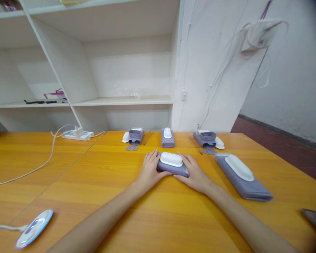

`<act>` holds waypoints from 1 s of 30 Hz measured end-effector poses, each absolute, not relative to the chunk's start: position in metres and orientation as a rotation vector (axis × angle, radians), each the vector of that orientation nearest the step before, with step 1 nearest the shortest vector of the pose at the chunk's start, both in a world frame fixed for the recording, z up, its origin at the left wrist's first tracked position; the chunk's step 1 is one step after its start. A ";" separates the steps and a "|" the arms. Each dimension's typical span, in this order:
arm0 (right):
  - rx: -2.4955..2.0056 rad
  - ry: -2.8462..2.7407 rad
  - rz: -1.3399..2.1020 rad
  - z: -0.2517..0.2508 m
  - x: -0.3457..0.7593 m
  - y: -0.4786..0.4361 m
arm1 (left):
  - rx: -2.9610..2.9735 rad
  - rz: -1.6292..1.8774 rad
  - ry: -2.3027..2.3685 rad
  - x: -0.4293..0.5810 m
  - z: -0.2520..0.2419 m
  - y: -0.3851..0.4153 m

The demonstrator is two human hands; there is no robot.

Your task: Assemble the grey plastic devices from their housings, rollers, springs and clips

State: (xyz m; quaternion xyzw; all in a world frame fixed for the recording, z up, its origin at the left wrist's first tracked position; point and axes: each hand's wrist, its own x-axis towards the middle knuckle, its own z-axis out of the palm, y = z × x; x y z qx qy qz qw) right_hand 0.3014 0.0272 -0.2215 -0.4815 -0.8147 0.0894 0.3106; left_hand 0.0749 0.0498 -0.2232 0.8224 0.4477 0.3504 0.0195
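In the middle of the table lies a purple-grey case (173,169) with a white, bristled brush-like piece (171,159) on top. My left hand (151,168) grips its left end, thumb along the near side and fingers at the back. At the right end my right hand (195,173) holds it the same way, its fingers by the white piece. The underside of the case is hidden. A larger-looking similar case (246,182) with a smooth white oval piece (239,168) rests to the right of my right hand.
Along the back stand a case (168,141) with a white top and two groups of purple parts (136,135) (208,137), with metal springs (148,137) nearby. A lit round charging pad (34,228), power strip (77,134) and dark flat device (314,218) lie around the wooden table (107,207).
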 end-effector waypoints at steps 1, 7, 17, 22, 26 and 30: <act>-1.266 -2.155 0.242 -0.222 0.301 0.027 | 2.522 1.100 1.372 0.075 -0.223 0.050; -1.264 -2.134 0.266 -0.222 0.296 0.027 | 2.377 1.133 1.299 0.076 -0.218 0.057; -1.269 -2.094 0.269 -0.224 0.297 0.030 | 2.413 1.156 1.319 0.078 -0.226 0.050; -1.267 -2.050 0.299 -0.226 0.300 0.032 | 2.577 1.079 1.362 0.079 -0.210 0.039; -1.205 -2.004 0.327 -0.221 0.304 0.028 | 2.641 1.007 1.339 0.068 -0.203 0.042; -1.143 -1.815 0.416 -0.215 0.310 0.024 | 2.677 0.930 1.195 0.047 -0.202 0.051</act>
